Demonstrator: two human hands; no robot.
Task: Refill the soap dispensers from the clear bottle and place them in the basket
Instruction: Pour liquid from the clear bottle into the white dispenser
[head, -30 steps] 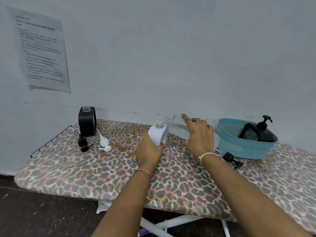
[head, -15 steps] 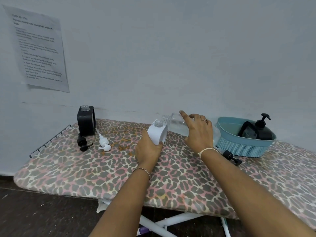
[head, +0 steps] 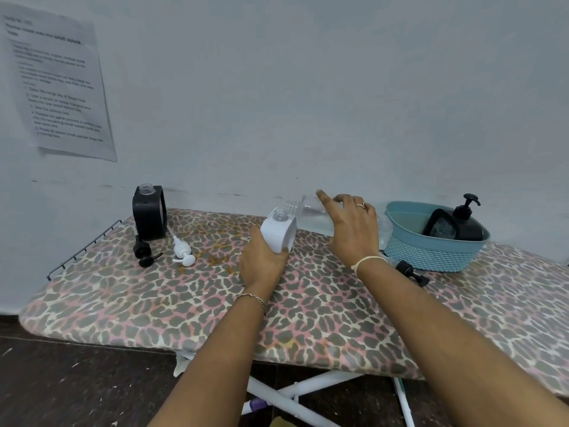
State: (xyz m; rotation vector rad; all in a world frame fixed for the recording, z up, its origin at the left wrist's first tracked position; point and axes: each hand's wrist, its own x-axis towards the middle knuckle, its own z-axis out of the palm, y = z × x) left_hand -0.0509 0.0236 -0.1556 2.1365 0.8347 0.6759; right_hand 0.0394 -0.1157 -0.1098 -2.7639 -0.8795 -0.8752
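Note:
My left hand grips a white soap dispenser with no pump, tilted a little to the right on the ironing board. My right hand holds the clear bottle tipped on its side, its open neck just right of and slightly above the dispenser's mouth. A teal basket stands at the right with a black pump dispenser lying in it. A black dispenser without its pump stands upright at the back left.
Two loose pumps lie near the black dispenser: a black pump and a white pump. Another black cap lies in front of the basket. A printed sheet hangs on the wall. A wire rack edges the board's left end.
My right hand has lifted and tipped the clear bottle, bringing its neck up beside the white dispenser's opening. My left hand has stayed on the dispenser.

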